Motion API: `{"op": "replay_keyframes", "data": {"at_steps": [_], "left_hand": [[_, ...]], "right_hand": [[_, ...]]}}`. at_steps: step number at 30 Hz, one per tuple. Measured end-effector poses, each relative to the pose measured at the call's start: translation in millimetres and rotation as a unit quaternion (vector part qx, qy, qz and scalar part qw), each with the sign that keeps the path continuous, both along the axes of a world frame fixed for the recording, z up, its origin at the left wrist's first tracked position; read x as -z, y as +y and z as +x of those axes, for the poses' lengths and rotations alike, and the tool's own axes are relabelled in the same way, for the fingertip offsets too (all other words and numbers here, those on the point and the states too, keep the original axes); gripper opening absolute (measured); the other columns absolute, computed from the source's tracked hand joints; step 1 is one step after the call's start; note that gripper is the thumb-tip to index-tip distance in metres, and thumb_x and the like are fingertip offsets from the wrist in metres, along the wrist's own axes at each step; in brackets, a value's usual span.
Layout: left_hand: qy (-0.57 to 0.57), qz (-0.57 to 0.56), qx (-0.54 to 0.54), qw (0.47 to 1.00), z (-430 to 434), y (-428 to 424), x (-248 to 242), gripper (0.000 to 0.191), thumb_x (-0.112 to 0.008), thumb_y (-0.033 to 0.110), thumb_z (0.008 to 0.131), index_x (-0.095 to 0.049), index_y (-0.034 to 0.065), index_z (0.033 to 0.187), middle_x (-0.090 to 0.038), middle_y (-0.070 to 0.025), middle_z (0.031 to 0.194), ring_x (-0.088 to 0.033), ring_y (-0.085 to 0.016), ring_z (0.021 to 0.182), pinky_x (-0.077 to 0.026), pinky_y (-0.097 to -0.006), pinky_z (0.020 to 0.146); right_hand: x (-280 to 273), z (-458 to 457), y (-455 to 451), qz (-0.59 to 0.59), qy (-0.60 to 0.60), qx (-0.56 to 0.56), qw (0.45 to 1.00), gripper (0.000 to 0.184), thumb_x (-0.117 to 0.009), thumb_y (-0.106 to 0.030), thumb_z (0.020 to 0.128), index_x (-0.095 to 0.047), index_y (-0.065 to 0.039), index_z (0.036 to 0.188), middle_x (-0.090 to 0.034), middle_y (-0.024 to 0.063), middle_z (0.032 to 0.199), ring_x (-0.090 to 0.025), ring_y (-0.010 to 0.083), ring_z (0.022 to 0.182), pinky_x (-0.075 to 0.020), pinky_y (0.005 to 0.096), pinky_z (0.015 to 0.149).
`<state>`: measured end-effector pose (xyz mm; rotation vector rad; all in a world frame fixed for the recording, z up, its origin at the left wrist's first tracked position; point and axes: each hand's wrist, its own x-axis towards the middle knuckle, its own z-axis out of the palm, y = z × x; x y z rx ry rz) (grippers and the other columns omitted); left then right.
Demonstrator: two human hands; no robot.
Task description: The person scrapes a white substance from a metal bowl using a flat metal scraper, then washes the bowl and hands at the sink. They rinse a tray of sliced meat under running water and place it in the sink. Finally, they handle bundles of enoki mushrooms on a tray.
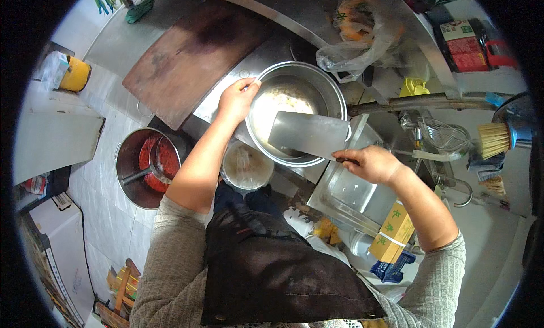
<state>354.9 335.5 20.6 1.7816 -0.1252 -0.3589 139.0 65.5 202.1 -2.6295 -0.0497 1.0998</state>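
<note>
A large round metal pot (335, 90) stands on the steel counter, something pale and shiny at its bottom. My left hand (239, 99) grips the pot's rim on its left side, thumb on the edge. In my right hand (369, 163) is the dark handle of a cleaver (308, 134); its broad blade lies flat over the lower right part of the pot's opening and hides some of the inside. Whether the blade touches the rim, I cannot tell. Left of the pot lies a brown wooden cutting board (191, 56).
On the floor at left stands a tall metal pot (127, 170) with red contents and a ladle. A round container (247, 166) is below the large pot. To the right are a steel sink (352, 192), a yellow carton (392, 234), a wire whisk (442, 132) and a plastic bag (352, 56).
</note>
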Motion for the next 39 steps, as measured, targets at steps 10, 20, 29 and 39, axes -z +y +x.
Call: {"op": "replay_keyframes", "data": {"at_steps": [10, 20, 29, 39], "left_hand": [[0.011, 0.007, 0.005, 1.0, 0, 0, -4, 0.043, -0.071, 0.036, 0.094, -0.072, 0.0032, 0.121, -0.075, -0.0098, 0.106, -0.068, -0.015, 0.095, -0.052, -0.0277, 0.088], [0.006, -0.013, -0.027, 1.0, -14, 7, 1, 0.042, -0.07, 0.034, 0.095, -0.071, 0.0018, 0.121, -0.075, -0.0127, 0.108, -0.069, -0.018, 0.098, -0.052, -0.029, 0.091], [0.062, -0.054, -0.141, 0.987, -58, 4, -23, 0.044, -0.068, 0.032, 0.097, -0.066, -0.0013, 0.127, -0.073, -0.0065, 0.1, -0.066, -0.013, 0.088, -0.051, -0.0263, 0.082], [0.223, -0.262, -0.126, 0.93, -86, 23, -21, 0.045, -0.069, 0.018, 0.098, -0.057, 0.0007, 0.137, -0.069, -0.0058, 0.112, -0.062, -0.008, 0.092, -0.049, -0.0239, 0.076]], "right_hand": [[13, -29, 23, -0.006, -0.048, 0.062, 0.997, 0.036, -0.056, -0.03, 0.099, -0.062, -0.024, 0.135, -0.073, 0.0166, 0.1, -0.071, 0.0369, 0.088, -0.0561, 0.046, 0.082], [9, -22, 58, 0.013, -0.076, 0.143, 0.987, 0.037, -0.053, -0.029, 0.103, -0.06, -0.017, 0.138, -0.073, 0.0179, 0.108, -0.069, 0.0374, 0.1, -0.0541, 0.0439, 0.087], [13, -37, 57, 0.018, -0.08, 0.181, 0.98, 0.037, -0.054, -0.032, 0.104, -0.06, -0.016, 0.137, -0.072, 0.0196, 0.103, -0.069, 0.0378, 0.096, -0.0537, 0.0446, 0.085], [7, -40, 63, 0.025, -0.103, 0.179, 0.978, 0.034, -0.055, -0.029, 0.103, -0.062, -0.016, 0.134, -0.072, 0.0196, 0.106, -0.069, 0.0373, 0.097, -0.0547, 0.0427, 0.086]]}}
